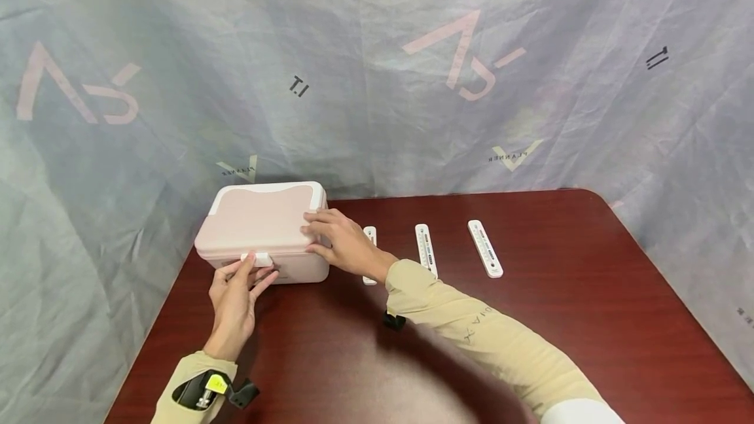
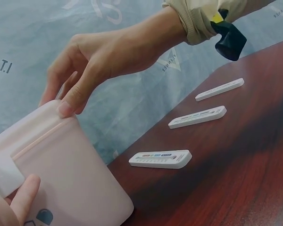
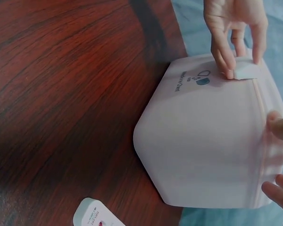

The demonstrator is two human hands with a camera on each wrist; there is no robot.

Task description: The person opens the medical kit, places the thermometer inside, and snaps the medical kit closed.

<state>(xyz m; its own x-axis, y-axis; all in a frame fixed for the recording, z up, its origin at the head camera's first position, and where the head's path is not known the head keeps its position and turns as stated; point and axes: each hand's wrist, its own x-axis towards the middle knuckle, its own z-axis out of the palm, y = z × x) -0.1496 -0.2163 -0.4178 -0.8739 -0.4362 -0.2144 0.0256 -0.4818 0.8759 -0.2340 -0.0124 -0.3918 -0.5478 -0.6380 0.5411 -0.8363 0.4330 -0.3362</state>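
Note:
A pale pink medicine box with a white-trimmed lid stands at the table's back left, its lid down. At its front, my left hand pinches the white latch between thumb and fingers. My right hand grips the lid's right edge near the front corner. In the left wrist view, the right thumb presses by the lid seam, with bent fingers over the far side. The right wrist view shows the printed front and the left fingers at the latch.
Three white strip thermometers lie right of the box: one partly behind my right hand, a middle one partly behind the sleeve, and one farther right. The dark red wooden table meets a grey printed cloth at the back.

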